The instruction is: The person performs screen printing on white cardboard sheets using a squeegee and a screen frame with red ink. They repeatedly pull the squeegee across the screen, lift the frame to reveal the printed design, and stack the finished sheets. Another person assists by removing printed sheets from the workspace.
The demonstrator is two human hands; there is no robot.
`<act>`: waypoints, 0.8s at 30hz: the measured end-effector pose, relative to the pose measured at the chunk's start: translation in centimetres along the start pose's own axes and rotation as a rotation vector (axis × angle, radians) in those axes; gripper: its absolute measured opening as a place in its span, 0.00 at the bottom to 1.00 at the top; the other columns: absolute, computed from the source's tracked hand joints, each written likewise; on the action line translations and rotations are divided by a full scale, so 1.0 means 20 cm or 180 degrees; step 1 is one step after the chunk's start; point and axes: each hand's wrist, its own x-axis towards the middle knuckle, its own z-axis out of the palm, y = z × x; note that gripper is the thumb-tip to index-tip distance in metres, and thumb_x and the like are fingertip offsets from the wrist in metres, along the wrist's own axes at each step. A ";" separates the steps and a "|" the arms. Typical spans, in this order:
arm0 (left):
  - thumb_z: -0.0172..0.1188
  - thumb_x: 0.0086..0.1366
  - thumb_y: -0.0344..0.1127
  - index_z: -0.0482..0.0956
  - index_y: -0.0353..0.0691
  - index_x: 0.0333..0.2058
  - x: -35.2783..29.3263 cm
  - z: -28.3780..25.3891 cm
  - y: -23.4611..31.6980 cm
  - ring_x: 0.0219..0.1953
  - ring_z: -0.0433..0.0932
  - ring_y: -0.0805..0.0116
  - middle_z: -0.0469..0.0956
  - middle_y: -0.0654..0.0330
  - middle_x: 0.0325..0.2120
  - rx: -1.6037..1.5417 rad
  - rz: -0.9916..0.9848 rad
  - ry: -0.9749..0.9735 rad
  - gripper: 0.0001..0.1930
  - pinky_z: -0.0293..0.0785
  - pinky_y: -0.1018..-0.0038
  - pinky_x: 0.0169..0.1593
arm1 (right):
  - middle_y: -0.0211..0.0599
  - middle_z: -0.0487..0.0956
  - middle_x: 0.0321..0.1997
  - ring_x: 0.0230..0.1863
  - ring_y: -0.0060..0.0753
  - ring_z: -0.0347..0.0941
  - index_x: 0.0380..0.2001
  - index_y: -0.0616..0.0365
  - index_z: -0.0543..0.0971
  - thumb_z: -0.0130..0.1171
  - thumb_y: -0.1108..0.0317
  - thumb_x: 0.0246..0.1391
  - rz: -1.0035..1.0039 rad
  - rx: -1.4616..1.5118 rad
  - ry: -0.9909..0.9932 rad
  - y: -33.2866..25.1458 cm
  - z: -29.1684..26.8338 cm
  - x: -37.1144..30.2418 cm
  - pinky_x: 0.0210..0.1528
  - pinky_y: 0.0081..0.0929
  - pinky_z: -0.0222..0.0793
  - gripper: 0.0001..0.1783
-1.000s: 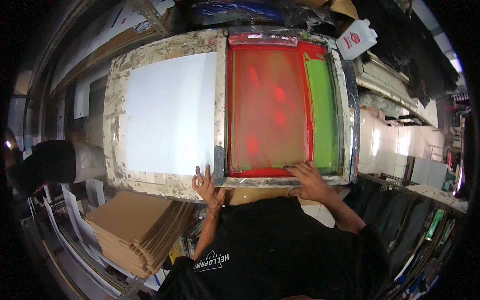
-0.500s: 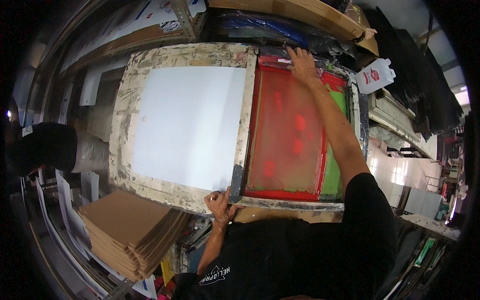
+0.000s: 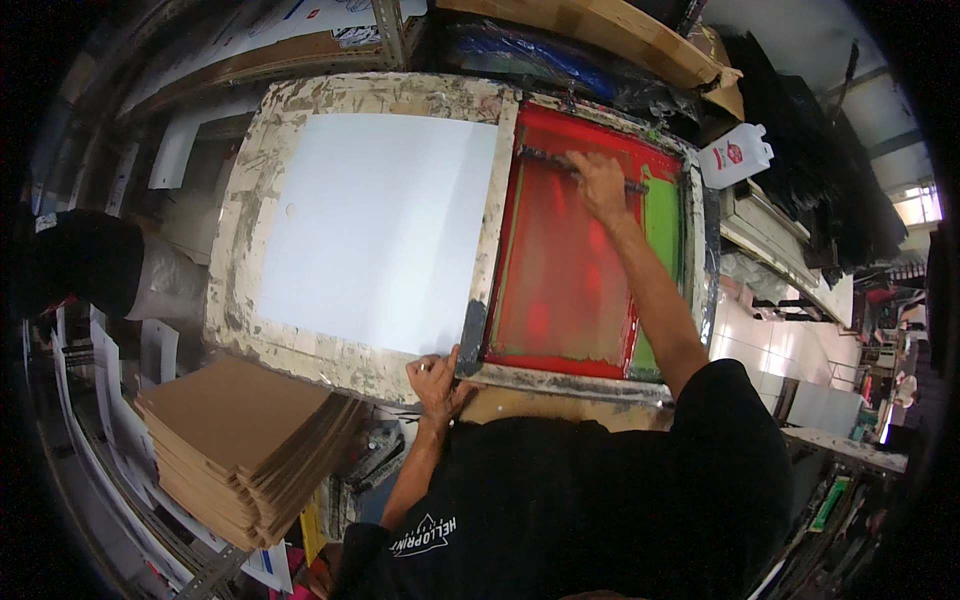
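A silk-screen printing frame (image 3: 570,385) with red ink and a green strip along its right side lies on the right half of a paint-stained table (image 3: 235,235). My right hand (image 3: 600,185) is closed on a dark squeegee (image 3: 545,155), which lies across the mesh (image 3: 560,270) in its far part. Red ink covers the mesh beyond the blade. At the frame's near left corner, wrapped in dark tape, my left hand (image 3: 433,383) is closed with its fingers curled at the edge. Left of the frame a white sheet (image 3: 375,230) lies flat.
Stacked brown cardboard sheets (image 3: 225,420) stand at the near left. A white plastic jug (image 3: 737,157) is beyond the frame's far right corner. Behind the table are a long cardboard box (image 3: 600,30) and dark plastic wrapping. Another person (image 3: 90,265) is at the far left.
My right hand has drawn the squeegee from the frame's far edge toward me. The left hand stays at the near corner. The whole view has shifted slightly.
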 end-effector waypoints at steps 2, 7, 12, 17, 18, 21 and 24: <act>0.67 0.46 0.59 0.78 0.36 0.51 0.01 0.00 0.01 0.32 0.71 0.61 0.72 0.63 0.25 -0.0059 0.0008 0.0079 0.39 0.59 0.62 0.41 | 0.44 0.78 0.37 0.45 0.50 0.74 0.51 0.48 0.76 0.59 0.71 0.48 0.0193 0.0033 -0.0331 -0.18 -0.12 -0.21 0.43 0.50 0.65 0.23; 0.67 0.46 0.60 0.79 0.35 0.49 0.03 0.01 0.02 0.30 0.67 0.63 0.69 0.63 0.22 0.0011 0.0075 0.0263 0.38 0.55 0.63 0.38 | 0.45 0.77 0.33 0.38 0.49 0.75 0.47 0.48 0.79 0.56 0.71 0.48 0.0227 0.0249 -0.0473 -0.64 -0.40 -0.74 0.40 0.46 0.64 0.20; 0.69 0.45 0.56 0.80 0.36 0.48 0.04 0.00 0.03 0.33 0.69 0.61 0.72 0.63 0.26 -0.0063 0.0067 0.0328 0.36 0.57 0.63 0.40 | 0.45 0.78 0.36 0.41 0.51 0.76 0.54 0.47 0.77 0.60 0.72 0.44 0.0203 0.0665 -0.1042 -0.83 -0.63 -0.97 0.42 0.46 0.66 0.29; 0.71 0.43 0.52 0.81 0.39 0.46 0.00 0.01 0.00 0.41 0.71 0.58 0.75 0.59 0.39 -0.0234 -0.0161 0.0211 0.32 0.59 0.61 0.45 | 0.51 0.79 0.39 0.42 0.55 0.76 0.57 0.49 0.75 0.63 0.74 0.44 0.0384 0.1573 -0.1162 -0.78 -0.66 -0.85 0.46 0.47 0.70 0.32; 0.71 0.43 0.52 0.82 0.39 0.45 0.01 0.01 0.00 0.42 0.70 0.58 0.75 0.59 0.40 -0.0220 -0.0148 0.0225 0.32 0.59 0.61 0.45 | 0.52 0.79 0.39 0.41 0.55 0.76 0.57 0.49 0.75 0.64 0.74 0.44 0.0387 0.1533 -0.1255 -0.77 -0.63 -0.85 0.46 0.47 0.70 0.32; 0.72 0.42 0.49 0.81 0.39 0.45 0.01 -0.01 0.00 0.44 0.70 0.56 0.74 0.58 0.44 -0.0301 -0.0208 0.0136 0.31 0.59 0.60 0.46 | 0.43 0.76 0.44 0.49 0.47 0.74 0.61 0.46 0.70 0.68 0.70 0.41 0.0292 0.0687 -0.1724 -0.83 -0.58 -0.91 0.49 0.48 0.62 0.39; 0.73 0.41 0.47 0.81 0.39 0.44 0.01 -0.02 0.02 0.46 0.69 0.54 0.74 0.57 0.45 -0.0250 -0.0303 -0.0073 0.30 0.60 0.58 0.47 | 0.37 0.71 0.49 0.55 0.42 0.65 0.63 0.43 0.68 0.69 0.71 0.36 0.0429 0.0273 -0.1722 -0.85 -0.48 -0.98 0.50 0.50 0.54 0.45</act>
